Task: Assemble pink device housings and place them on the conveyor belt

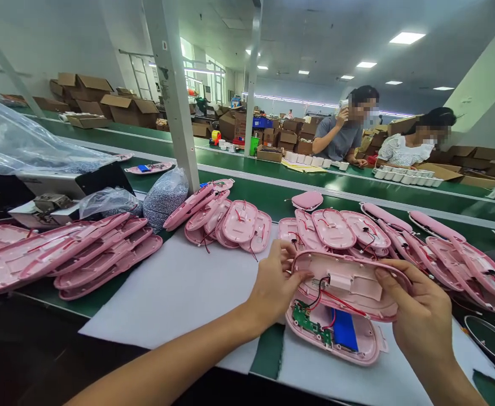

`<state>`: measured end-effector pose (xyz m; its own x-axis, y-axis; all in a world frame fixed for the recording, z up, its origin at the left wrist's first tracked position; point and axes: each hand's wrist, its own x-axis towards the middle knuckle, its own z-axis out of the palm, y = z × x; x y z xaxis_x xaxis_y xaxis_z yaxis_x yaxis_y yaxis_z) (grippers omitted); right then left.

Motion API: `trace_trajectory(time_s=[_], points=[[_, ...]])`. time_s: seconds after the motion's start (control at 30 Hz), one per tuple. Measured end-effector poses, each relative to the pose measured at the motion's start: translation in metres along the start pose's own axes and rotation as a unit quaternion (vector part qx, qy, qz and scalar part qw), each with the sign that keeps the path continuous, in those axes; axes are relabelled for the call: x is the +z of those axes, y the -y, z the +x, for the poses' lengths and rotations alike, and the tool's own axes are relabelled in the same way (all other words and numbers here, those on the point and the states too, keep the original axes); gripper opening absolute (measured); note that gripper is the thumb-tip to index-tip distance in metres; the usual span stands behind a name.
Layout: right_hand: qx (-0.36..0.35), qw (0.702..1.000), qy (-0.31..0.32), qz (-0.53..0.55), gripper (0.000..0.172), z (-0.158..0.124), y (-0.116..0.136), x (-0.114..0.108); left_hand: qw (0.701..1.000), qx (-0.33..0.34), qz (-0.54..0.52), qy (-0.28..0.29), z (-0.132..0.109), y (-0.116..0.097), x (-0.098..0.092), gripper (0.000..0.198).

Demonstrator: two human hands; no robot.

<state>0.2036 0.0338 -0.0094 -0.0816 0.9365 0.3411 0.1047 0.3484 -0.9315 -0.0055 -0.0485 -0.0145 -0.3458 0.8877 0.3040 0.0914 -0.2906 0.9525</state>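
Between my hands is a pink plastic shell [359, 301], inner side toward me, tilted above another shell. My left hand [275, 282] grips its left edge, thumb on the inside. My right hand [420, 307] pinches the right edge, thumb also inside. Red and black wires run from the held shell down to the lower pink shell [357, 356], which rests on the white sheet. In that lower shell are a green circuit board [310, 326] and a blue battery-like block [345, 330].
Stacked pink shells lie at left [103, 265], middle [239, 223] and right [463, 259]. A metal post [173, 96] rises from the bench. Bagged small parts [166, 194] stand beside it. Across the green conveyor [230, 163], a person in grey [340, 135] and a person in white [403, 149] sit.
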Motion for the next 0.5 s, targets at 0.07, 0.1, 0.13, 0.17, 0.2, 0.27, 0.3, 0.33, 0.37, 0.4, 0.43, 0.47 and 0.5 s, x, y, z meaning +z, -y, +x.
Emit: trace_trajectory(time_s=[0.07,0.1,0.13,0.17,0.2,0.27,0.3,0.33,0.37,0.4,0.43,0.47,0.5], points=[[-0.004,0.999,0.001,-0.033,0.031,0.005,-0.003,-0.002,0.993,-0.079,-0.078,0.035,0.003,0.0,-0.001,0.055],[-0.019,0.998,0.007,-0.058,0.031,0.007,-0.001,-0.002,0.99,-0.093,-0.095,0.047,0.004,-0.001,-0.001,0.057],[-0.047,0.995,0.016,-0.09,0.031,0.01,0.002,-0.002,0.989,-0.098,-0.097,0.054,0.005,0.0,-0.001,0.057],[-0.086,0.988,0.032,-0.127,0.032,0.012,0.007,0.001,0.99,-0.099,-0.088,0.055,0.005,0.0,-0.001,0.056],[-0.131,0.976,0.052,-0.163,0.033,0.015,0.014,0.004,0.991,-0.096,-0.075,0.055,0.006,0.001,-0.001,0.054],[-0.203,0.944,0.115,-0.234,0.035,0.02,0.027,0.017,0.993,-0.083,-0.056,0.061,0.007,0.003,-0.001,0.05],[-0.217,0.925,0.156,-0.27,0.032,0.022,0.032,0.024,0.993,-0.076,-0.054,0.069,0.008,0.003,-0.001,0.049],[-0.217,0.908,0.196,-0.301,0.026,0.023,0.037,0.032,0.993,-0.072,-0.056,0.077,0.008,0.002,0.0,0.048],[-0.207,0.895,0.23,-0.322,0.019,0.024,0.04,0.039,0.993,-0.071,-0.056,0.082,0.008,0.001,0.0,0.049],[-0.195,0.888,0.251,-0.333,0.014,0.024,0.042,0.045,0.992,-0.074,-0.05,0.086,0.008,-0.001,0.0,0.05],[-0.187,0.886,0.263,-0.333,0.012,0.025,0.043,0.05,0.992,-0.081,-0.037,0.09,0.007,-0.003,0.0,0.051],[-0.185,0.89,0.264,-0.323,0.012,0.025,0.043,0.055,0.992,-0.088,-0.012,0.092,0.008,-0.004,-0.001,0.053],[-0.189,0.895,0.262,-0.307,0.014,0.027,0.043,0.058,0.99,-0.104,0.018,0.096,0.01,-0.005,-0.002,0.053]])
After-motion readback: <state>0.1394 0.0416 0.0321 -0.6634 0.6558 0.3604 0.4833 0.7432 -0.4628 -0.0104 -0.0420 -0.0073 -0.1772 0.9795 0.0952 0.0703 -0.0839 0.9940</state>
